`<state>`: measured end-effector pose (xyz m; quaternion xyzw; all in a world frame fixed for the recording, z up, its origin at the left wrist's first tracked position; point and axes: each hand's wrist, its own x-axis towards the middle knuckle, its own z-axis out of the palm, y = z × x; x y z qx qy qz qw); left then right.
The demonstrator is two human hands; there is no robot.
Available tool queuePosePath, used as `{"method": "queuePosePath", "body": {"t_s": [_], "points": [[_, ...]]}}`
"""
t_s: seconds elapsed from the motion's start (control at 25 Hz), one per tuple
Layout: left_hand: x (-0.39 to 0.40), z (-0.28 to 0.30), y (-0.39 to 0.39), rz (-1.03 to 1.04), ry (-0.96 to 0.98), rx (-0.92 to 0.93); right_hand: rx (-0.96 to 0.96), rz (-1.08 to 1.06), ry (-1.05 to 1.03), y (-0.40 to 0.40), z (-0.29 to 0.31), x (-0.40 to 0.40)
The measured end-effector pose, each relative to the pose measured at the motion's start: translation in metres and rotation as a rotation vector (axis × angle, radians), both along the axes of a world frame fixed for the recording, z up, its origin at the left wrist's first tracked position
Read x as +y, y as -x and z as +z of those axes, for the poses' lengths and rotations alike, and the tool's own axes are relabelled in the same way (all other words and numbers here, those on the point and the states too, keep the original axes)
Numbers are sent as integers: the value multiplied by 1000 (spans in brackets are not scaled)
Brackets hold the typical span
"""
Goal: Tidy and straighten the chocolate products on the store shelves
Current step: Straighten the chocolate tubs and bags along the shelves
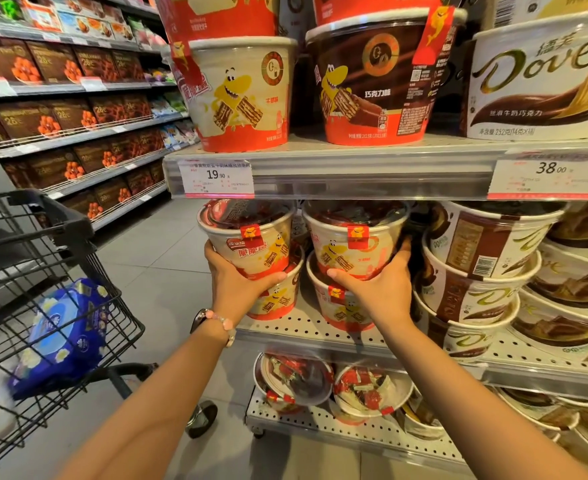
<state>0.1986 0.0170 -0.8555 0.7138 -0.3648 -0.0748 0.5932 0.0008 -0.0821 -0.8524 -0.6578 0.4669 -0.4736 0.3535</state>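
Two stacks of wafer tubs were seen on the middle shelf [320,329], a perforated white board below a price rail. The left hand [237,282] was curled around the base of the upper left tub [251,240], thumb across its front and fingers wrapped behind its left side, so that the tub was gripped. That tub sat tilted on the lower left tub [278,296]. The right hand [379,282] was closed on the upper right tub [351,240], the thumb laid along its lower front edge and the fingers reaching up its right side. Beneath it the lower right tub [344,306] was stacked, both with clear lids and a red seal sticker. A bead bracelet [221,320] and a watch were worn on the left wrist.

Just beside the right hand, cream and brown Dove bowls [486,247] were piled at a slant. On the upper shelf [372,168] a cream wafer tub [244,95], a brown wafer tub [375,81] and a large Dove bowl [541,77] stood upright above price tags reading 19.90 and 38.00. More clear-lidded tubs [334,386] lay tipped on the lowest shelf. To the left a wire shopping cart [43,289] held a blue box [64,334].
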Motion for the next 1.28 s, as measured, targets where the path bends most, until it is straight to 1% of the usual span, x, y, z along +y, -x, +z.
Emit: {"method": "queuePosePath", "body": {"t_s": [0.16,0.28,0.44,0.56,0.68,0.76,0.92,1.12,1.28], "points": [[0,-4,0,2,-5,-7,-1,11,15,3,0,0],[-1,-3,0,11,-7,-9,-27,91,16,14,1,1],[-6,2,2,90,-15,-22,-10,172,-2,22,3,-3],[-7,0,4,103,-28,-57,-11,82,10,14,4,4],[-7,-3,3,105,-36,-64,54,-41,55,7,9,14],[-6,-5,3,105,-36,-65,62,-58,59,7,9,14],[-4,-3,1,93,-26,-61,-3,6,34,18,4,3],[2,0,10,123,-2,-100,4,141,52,24,4,-5],[3,6,9,105,-10,-68,-19,196,68,23,2,-8]]}}
